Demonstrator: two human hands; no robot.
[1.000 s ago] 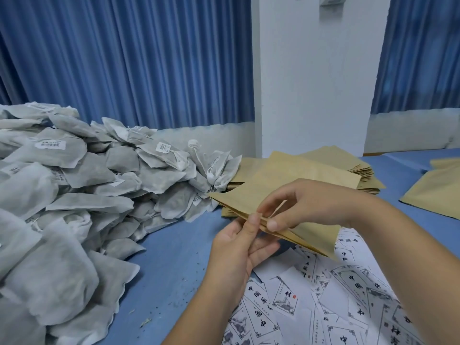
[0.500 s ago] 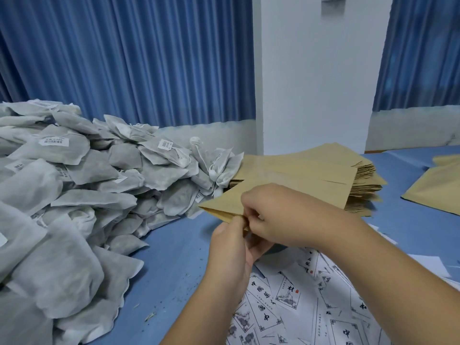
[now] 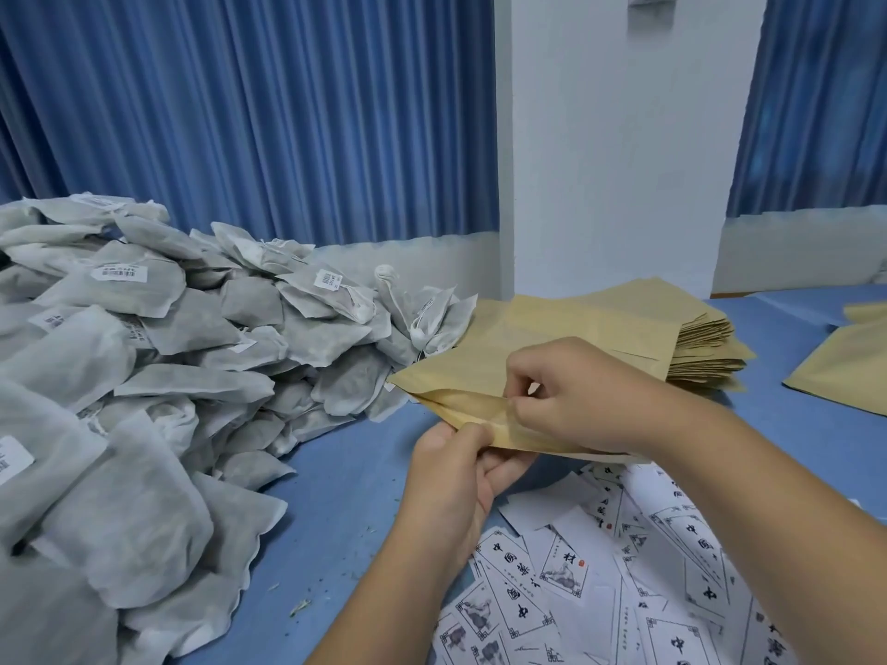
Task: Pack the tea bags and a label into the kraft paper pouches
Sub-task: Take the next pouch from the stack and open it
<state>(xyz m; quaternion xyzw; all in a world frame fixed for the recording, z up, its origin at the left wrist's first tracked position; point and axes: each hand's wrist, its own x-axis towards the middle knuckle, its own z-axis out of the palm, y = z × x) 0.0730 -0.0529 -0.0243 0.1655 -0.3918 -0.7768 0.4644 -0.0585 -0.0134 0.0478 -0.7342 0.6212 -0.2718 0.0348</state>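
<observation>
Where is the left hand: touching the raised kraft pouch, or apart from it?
Touching. The head view shows the left hand pinching the kraft pouch at its open mouth edge, thumb on top.

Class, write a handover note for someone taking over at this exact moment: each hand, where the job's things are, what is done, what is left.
Left hand: pinches the near edge of one kraft pouch.
Right hand: pinches the same pouch's upper layer; the mouth is barely parted.
Tea bags are piled on the left, the pouch stack lies behind the hands, and the labels are spread beneath them.
Done: one pouch in hand.
Left: open it, put in tea bags and a label.
</observation>
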